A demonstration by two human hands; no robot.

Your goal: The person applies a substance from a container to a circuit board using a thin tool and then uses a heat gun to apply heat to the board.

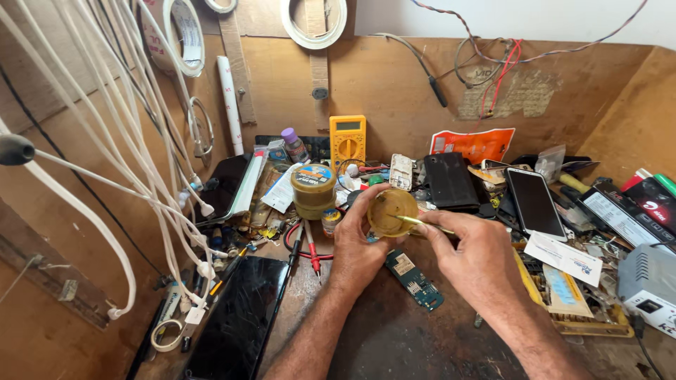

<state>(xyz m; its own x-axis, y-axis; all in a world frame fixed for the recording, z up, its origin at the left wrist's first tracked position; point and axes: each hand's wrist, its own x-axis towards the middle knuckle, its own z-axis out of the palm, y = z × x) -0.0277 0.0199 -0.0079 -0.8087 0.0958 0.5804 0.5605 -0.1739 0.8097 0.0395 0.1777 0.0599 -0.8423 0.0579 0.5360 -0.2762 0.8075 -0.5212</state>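
Two hands meet over the middle of our workbench (394, 338), and we read the scene from the left. White cables (120, 141) hang down the left wall, and below them a dark phone (236, 320) lies face up on the bench. Next comes a round tin with a yellow lid (313, 190), then a yellow meter (348, 141) leaning against the back board. Our left hand (359, 246) is closed around a small round tub of yellowish paste (392, 211), held up and tilted towards us, lid off. Our right hand (468, 257) pinches a thin metal tool (422, 224), whose tip sits in the paste. Just below the tub, a small green circuit board (414, 280) rests bare on the bench, between our wrists. We judge that paste is only being picked up: the board looks untouched, so the work on it remains. Further right lie another phone (534, 203) and a grey box (648, 285).
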